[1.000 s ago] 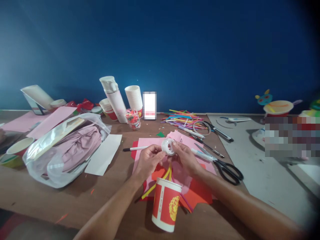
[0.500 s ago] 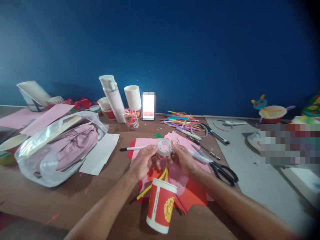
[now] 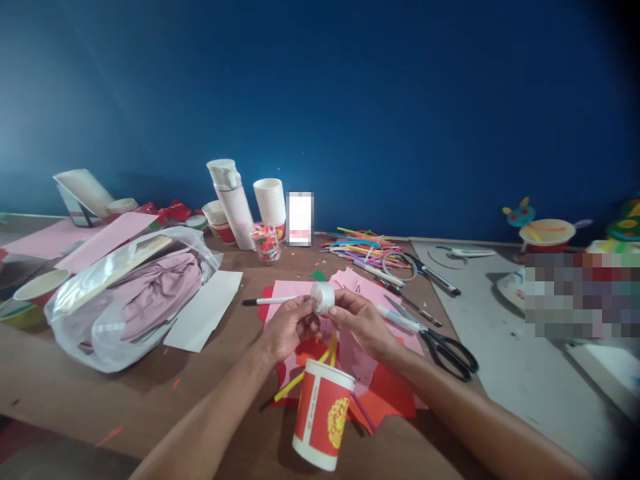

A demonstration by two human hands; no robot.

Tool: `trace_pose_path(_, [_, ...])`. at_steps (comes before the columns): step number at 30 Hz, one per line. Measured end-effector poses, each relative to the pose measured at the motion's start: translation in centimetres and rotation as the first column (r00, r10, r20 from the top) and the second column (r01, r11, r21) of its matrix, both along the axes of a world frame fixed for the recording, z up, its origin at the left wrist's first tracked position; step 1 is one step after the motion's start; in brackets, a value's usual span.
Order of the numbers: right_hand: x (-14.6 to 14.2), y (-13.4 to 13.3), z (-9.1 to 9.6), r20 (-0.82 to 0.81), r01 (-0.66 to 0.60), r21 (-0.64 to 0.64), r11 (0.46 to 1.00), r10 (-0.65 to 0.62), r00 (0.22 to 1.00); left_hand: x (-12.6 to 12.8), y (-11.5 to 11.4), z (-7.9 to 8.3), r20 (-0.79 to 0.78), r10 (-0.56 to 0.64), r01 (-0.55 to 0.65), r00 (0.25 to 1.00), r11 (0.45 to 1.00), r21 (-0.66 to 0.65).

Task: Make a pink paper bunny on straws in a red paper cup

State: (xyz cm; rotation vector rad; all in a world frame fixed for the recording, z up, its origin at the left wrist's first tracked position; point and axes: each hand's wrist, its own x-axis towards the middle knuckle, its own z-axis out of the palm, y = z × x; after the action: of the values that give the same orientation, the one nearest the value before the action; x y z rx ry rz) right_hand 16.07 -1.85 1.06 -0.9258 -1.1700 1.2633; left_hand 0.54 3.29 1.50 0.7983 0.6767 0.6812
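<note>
Both my hands hold a small roll of clear tape (image 3: 323, 297) above pink paper (image 3: 360, 287) and red paper (image 3: 387, 393) on the brown table. My left hand (image 3: 287, 327) pinches the roll from the left with fingers closed on it. My right hand (image 3: 363, 320) grips it from the right, thumb and fingers on its edge. The roll stands edge-on to me. In front of my wrists a red and white paper cup (image 3: 323, 413) stands with yellow and purple straws (image 3: 330, 347) poking from it.
Black scissors (image 3: 447, 350), pens and a black marker (image 3: 270, 301) lie around the papers. Coloured straws (image 3: 365, 247), stacked cups (image 3: 270, 203), a white bottle (image 3: 233, 203) and a jar (image 3: 267, 241) stand behind. A plastic bag with cloth (image 3: 130, 300) fills the left; a grey mat (image 3: 510, 347) lies right.
The tape roll has turned in my fingers from showing its open centre to standing edge-on. My hands stayed over the pink paper; the view shifted slightly.
</note>
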Motion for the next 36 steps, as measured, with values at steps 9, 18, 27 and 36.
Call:
trace_pose_path(9, [0.5, -0.1, 1.1, 0.438, -0.007, 0.243, 0.970, -0.104, 0.893, -0.2, -0.7, 1.4, -0.073, 0.083, -0.059, 0.994, 0.956, 0.287])
trace_pose_path(18, [0.7, -0.3, 1.2, 0.459, -0.065, 0.250, 0.966, -0.059, 0.886, -0.6, -0.4, 1.3, -0.046, 0.071, -0.047, 0.996, 0.917, 0.397])
trace_pose_path(27, [0.9, 0.0, 0.1, 0.538, 0.070, 0.429, 0.900, -0.317, 0.781, -0.9, -0.4, 1.7, -0.229, 0.078, 0.026, 0.970, 0.908, 0.419])
trace_pose_path(36, [1.2, -0.1, 0.2, 0.579, -0.030, 0.514, 0.857, -0.321, 0.749, -1.3, -0.3, 2.0, -0.395, 0.018, 0.197, 0.918, 0.846, 0.496])
